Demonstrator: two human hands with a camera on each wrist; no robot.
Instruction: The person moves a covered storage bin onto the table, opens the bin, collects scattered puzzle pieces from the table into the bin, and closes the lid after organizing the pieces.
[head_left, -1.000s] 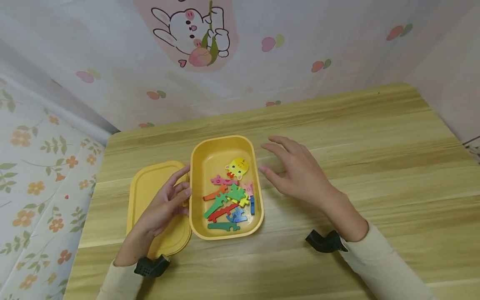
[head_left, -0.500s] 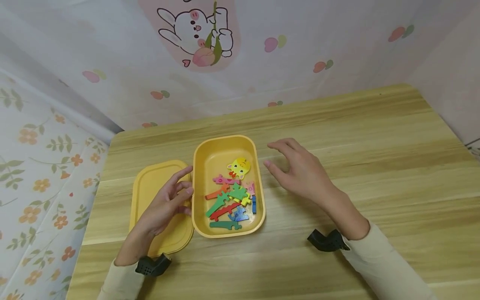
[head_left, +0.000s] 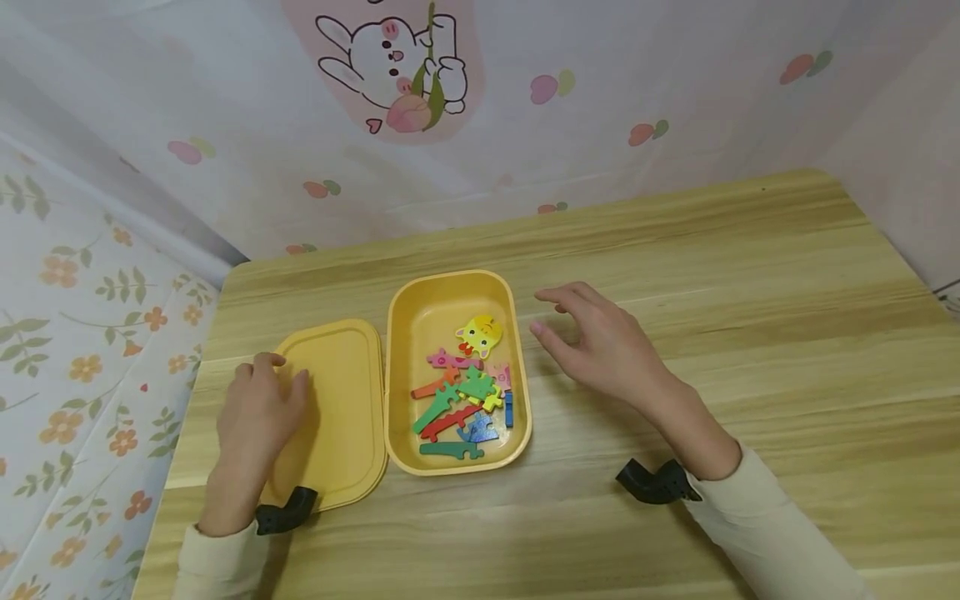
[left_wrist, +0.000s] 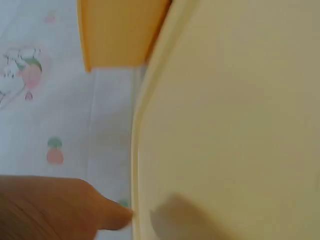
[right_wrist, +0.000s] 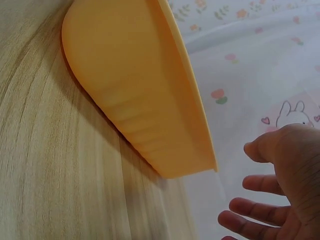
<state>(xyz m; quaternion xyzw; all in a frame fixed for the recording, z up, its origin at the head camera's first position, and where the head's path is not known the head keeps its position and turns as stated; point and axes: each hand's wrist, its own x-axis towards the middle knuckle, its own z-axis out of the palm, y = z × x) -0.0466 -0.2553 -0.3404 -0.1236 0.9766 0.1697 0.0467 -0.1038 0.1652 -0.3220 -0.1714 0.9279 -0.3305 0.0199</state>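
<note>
A yellow box point(head_left: 450, 279) stands open on the wooden table point(head_left: 712, 275), with several coloured animal puzzle pieces point(head_left: 461, 400) and a yellow animal-head piece point(head_left: 478, 335) inside. Its yellow lid point(head_left: 345, 400) lies flat just to its left. My left hand point(head_left: 266, 387) lies over the lid's left edge with bent fingers. In the left wrist view my thumb point(left_wrist: 75, 210) touches the lid point(left_wrist: 230, 125) at its rim. My right hand point(head_left: 561, 318) hovers just right of the box with fingers spread, holding nothing. The right wrist view shows the box's outer wall point(right_wrist: 130, 90) and that hand point(right_wrist: 285, 190).
A fabric wall with a rabbit print point(head_left: 397, 67) rises close behind the table. Flowered fabric point(head_left: 75, 333) lies past the table's left edge. Bare wood stretches to the right of the box and in front of it.
My left hand left the box's left wall and moved left, onto the lid's left edge. My right hand stayed beside the box, its fingers curling slightly.
</note>
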